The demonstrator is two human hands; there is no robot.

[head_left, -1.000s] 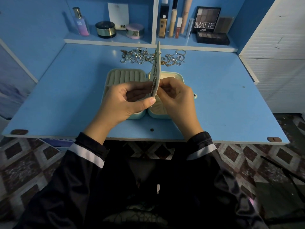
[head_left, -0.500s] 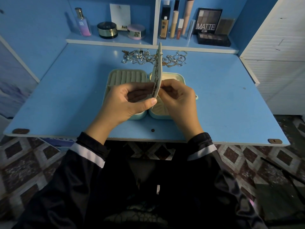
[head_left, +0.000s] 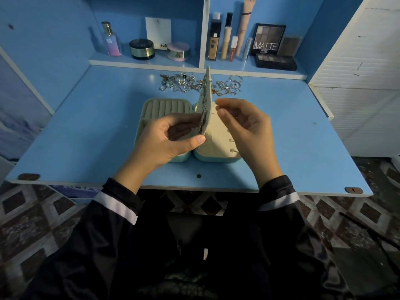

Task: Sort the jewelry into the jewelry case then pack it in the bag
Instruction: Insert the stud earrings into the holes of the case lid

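Right hand [head_left: 244, 126] withdrawn; palette [head_left: 268, 38] reads MATTE.

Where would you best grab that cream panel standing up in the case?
Pinch the cream panel at its low near edge, coming from the front, as the left hand does. It stands on edge; jewelry hangs on its left face and pins stick out of the right, so the edge seems safest.

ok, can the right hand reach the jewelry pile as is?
Probably yes. The right hand is off the flap, which the left hand holds upright; the pile lies just behind the case, nothing between.
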